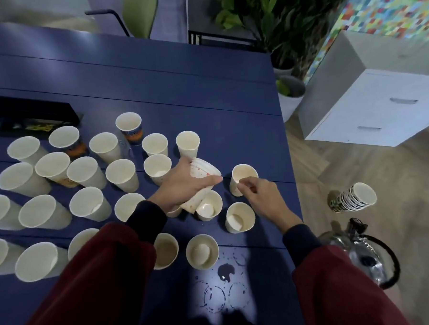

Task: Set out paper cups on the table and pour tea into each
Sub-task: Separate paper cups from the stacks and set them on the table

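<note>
Several cream paper cups stand upright across the dark blue table. My left hand grips a tilted stack of speckled paper cups above the cups in the middle. My right hand pinches the rim of a single upright cup near the table's right edge. Two cups close to me, one and another, show pale liquid or a pale bottom inside. A glass teapot with a black handle sits off the table's right edge, low down.
Another stack of cups lies beyond the right edge above the wooden floor. A dark puddle and ring marks wet the near edge. A black tray sits back left. White drawers, potted plants and a green chair surround the table.
</note>
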`<act>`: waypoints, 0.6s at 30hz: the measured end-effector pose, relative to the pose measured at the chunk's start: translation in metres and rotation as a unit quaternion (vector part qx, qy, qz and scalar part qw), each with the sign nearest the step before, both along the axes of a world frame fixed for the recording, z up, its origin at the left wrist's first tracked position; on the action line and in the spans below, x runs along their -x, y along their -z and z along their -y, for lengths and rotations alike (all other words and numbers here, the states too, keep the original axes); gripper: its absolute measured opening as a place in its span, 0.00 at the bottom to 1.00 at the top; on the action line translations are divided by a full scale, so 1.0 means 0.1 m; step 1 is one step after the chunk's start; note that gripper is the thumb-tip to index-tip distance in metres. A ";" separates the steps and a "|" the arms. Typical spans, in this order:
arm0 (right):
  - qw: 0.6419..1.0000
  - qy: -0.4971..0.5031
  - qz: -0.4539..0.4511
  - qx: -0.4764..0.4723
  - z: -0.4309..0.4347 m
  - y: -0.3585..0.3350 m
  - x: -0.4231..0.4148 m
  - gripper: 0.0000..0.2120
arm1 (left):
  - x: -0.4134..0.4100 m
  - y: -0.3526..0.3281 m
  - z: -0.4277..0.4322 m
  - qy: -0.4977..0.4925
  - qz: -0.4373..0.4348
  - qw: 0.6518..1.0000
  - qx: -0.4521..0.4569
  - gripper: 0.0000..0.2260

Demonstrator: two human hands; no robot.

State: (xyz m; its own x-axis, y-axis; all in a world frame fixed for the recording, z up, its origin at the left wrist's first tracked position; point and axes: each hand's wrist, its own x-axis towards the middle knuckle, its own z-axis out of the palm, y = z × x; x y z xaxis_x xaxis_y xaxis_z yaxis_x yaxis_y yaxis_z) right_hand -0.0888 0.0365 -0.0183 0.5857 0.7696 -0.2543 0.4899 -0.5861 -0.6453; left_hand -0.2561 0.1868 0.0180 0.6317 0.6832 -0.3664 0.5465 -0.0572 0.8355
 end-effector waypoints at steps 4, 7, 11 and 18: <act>0.996 -0.026 0.087 -0.001 0.04 -0.04 0.03 0.16 | -0.02 0.02 0.02 0.033 -0.020 0.999 0.000 0.28; 0.987 -0.026 0.120 -0.108 0.02 -0.23 0.15 0.12 | -0.04 0.00 0.06 0.062 0.003 0.998 0.024 0.23; 0.980 -0.039 0.038 -0.190 -0.06 -0.52 0.38 0.13 | -0.05 -0.12 0.11 0.093 0.026 0.994 0.047 0.11; 0.982 -0.056 0.022 -0.178 -0.13 -0.61 0.45 0.18 | 0.00 -0.18 0.11 0.142 0.037 0.989 0.022 0.10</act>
